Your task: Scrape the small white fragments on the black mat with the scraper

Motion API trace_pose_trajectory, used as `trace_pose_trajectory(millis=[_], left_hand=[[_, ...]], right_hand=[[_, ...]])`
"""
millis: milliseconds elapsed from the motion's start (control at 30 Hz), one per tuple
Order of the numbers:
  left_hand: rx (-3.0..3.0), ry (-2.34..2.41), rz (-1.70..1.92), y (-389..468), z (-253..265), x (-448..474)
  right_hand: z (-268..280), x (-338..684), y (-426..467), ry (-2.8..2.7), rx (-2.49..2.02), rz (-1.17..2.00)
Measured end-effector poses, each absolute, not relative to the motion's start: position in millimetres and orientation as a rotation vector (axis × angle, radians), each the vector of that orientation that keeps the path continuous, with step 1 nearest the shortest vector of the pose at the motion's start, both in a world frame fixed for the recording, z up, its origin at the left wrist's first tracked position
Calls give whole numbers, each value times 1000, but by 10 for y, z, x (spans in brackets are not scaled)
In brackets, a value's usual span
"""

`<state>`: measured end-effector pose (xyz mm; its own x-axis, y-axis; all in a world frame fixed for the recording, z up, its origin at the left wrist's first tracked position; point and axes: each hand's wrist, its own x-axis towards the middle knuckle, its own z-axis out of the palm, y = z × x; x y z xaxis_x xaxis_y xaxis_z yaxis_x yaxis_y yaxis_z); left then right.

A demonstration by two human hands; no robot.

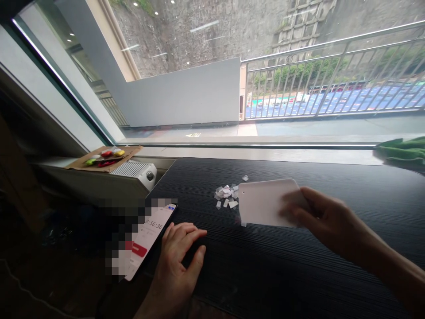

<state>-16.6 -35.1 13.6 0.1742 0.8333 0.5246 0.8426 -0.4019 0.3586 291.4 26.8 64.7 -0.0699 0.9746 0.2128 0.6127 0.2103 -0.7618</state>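
Observation:
A thin white sheet [265, 201] with rounded corners and a small hole near its left edge is held in my right hand [314, 206], whose fingers are blurred over its right end. Just left of the sheet lies a small heap of cut paper and clear plastic bits [226, 192]; one bit [245, 178] sits apart behind it. At the sheet's lower left corner a small clear scrap [243, 223] shows. My left hand [182, 250] rests on the dark table with its fingers apart and nothing in them. Beside it lies a phone [151, 235] with a timer on its screen.
The black wood-grain table [299, 274] stands against a window sill [265, 154]. A green cloth [403, 150] lies at the far right. Left of the table are a white radiator [134, 173] and cardboard [83, 163] bearing colourful items. A railing [332, 75] stands outside the glass.

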Motion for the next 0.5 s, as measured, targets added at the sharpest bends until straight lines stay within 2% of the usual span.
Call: trace_pose_trajectory(millis=[333,500], left_hand=[[-2379,-1726,-1073,-343,123,-182],[-2395,-1733,-1092,-342,135,-172]], right_hand=[[709,2826,218,-1791,-1472,867],[831,3103,251,-1744,-1562,793]])
